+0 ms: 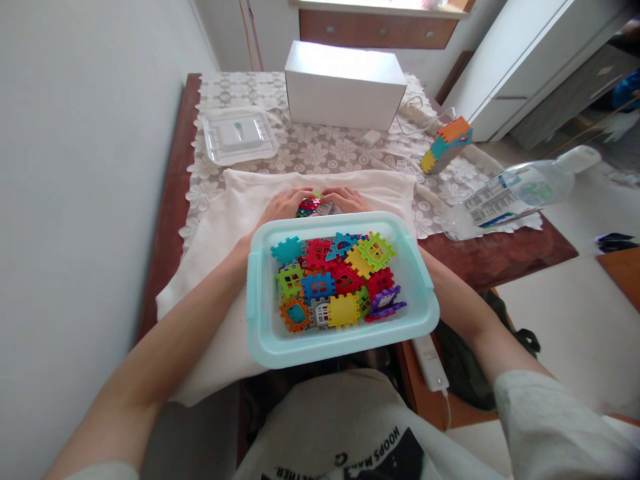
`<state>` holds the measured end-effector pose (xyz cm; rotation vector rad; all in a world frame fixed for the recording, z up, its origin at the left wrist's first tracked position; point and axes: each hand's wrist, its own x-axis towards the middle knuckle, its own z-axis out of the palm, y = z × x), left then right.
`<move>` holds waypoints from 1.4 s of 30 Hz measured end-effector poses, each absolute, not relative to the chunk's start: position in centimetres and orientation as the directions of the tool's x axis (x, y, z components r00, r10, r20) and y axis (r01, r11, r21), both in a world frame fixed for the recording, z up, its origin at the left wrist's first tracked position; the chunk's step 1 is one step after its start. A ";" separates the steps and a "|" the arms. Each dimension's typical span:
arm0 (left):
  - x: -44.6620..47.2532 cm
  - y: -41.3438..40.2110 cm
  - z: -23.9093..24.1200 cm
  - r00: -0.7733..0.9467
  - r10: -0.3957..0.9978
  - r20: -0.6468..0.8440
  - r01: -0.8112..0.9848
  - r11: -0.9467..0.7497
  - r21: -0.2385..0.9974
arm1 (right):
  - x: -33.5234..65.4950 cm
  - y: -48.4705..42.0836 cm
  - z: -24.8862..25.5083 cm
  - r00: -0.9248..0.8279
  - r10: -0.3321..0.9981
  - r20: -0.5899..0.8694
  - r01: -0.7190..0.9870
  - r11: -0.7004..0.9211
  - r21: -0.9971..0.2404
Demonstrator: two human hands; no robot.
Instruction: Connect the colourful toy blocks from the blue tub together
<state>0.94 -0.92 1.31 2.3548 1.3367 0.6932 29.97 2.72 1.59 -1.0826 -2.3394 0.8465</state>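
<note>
My left hand (284,203) and my right hand (346,199) meet just beyond the far rim of a light blue plastic tub (260,320). Both are closed together on a small cluster of coloured toy tiles (309,205), red, green and grey, resting on a white cloth (220,240). The tub holds several interlocking plastic tiles (340,277) in red, yellow, blue, green, orange and purple. Its far rim hides part of my fingers.
A white box (344,85) stands at the back of the table. A clear tub lid (239,135) lies at the back left. A built stack of coloured tiles (447,144) and a clear plastic bottle (515,193) lie at the right. A wall runs along the left.
</note>
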 end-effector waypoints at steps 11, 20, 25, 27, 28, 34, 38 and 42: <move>1.3 -1.2 1.8 0.434 0.872 0.227 0.712 -0.486 0.507 | 29.9 2.4 1.4 -0.586 0.791 0.172 0.446 0.493 -0.747; 1.4 -1.5 2.9 0.366 0.924 0.109 0.737 -0.360 0.573 | 29.9 0.4 3.2 -0.578 0.795 0.182 0.425 0.484 -0.765; 1.4 -1.8 3.0 0.342 0.930 0.135 0.708 -0.350 0.614 | 30.0 -0.6 3.8 -0.575 0.792 0.204 0.407 0.494 -0.769; 1.4 -1.8 2.9 0.347 0.924 0.159 0.694 -0.368 0.619 | 29.9 -0.2 3.6 -0.560 0.805 0.195 0.420 0.480 -0.770; 1.4 -1.8 2.8 0.345 0.923 0.170 0.692 -0.372 0.618 | 29.9 0.1 3.5 -0.562 0.805 0.192 0.424 0.479 -0.769; 1.4 -1.2 2.0 0.347 0.922 0.174 0.729 -0.382 0.569 | 30.8 2.3 2.4 -0.540 0.819 0.195 0.460 0.481 -0.747; 1.4 -1.1 2.2 0.368 0.914 0.170 0.744 -0.399 0.536 | 31.3 3.2 2.0 -0.413 0.880 0.235 0.452 0.422 -0.786; 1.6 -1.2 2.6 0.377 0.910 0.172 0.752 -0.409 0.517 | 31.1 3.4 3.0 -0.403 0.893 0.200 0.164 0.286 -0.944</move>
